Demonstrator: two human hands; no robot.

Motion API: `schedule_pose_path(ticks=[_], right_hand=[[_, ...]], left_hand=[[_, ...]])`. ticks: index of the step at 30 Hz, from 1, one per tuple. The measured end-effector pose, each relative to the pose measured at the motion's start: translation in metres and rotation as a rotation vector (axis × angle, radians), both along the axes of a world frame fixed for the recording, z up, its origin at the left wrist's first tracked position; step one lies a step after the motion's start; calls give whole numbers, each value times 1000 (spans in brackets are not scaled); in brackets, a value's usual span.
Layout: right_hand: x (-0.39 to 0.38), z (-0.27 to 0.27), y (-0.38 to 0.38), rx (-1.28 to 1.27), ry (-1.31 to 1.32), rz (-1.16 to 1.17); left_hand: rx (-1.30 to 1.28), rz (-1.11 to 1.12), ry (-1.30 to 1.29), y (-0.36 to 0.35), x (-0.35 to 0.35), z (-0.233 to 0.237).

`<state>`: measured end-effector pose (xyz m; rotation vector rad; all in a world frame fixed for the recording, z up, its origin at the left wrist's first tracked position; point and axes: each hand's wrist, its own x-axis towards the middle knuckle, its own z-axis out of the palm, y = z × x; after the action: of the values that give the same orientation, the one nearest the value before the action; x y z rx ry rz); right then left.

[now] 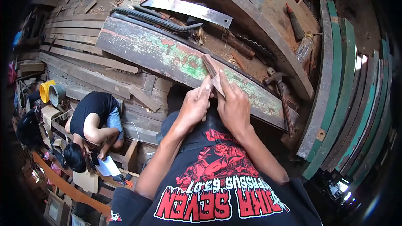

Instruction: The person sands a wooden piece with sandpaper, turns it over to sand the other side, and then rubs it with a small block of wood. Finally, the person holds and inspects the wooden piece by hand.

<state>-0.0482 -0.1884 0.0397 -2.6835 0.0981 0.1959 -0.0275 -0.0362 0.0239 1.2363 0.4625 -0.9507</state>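
Note:
Both hands meet near the middle of the view, at the edge of a worn plank with peeling green paint. My left hand has its fingers closed on a small wooden piece, with the thumb and forefinger along its left side. On the right side of that piece, my right hand grips it too, its index finger stretched along it. The piece stands tilted, its upper end over the plank. What the lower fingers of both hands do is partly hidden.
Beyond the plank lie a steel square, a ribbed bar, a hammer and a red-tipped tool. Painted boards are stacked at the right. Another person crouches at the left, near a bucket.

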Motion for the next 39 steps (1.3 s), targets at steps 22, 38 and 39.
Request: schedule_pose_path(ticks=[22, 38, 39], right_hand=[[7, -10, 0, -49, -24, -23], [22, -24, -5, -50, -69, 7], [16, -23, -7, -30, -62, -5]], left_hand=[[-153, 144, 113, 2, 0, -8], [-108, 221, 133, -7, -10, -7], [-101, 224, 144, -8, -8, -5]])
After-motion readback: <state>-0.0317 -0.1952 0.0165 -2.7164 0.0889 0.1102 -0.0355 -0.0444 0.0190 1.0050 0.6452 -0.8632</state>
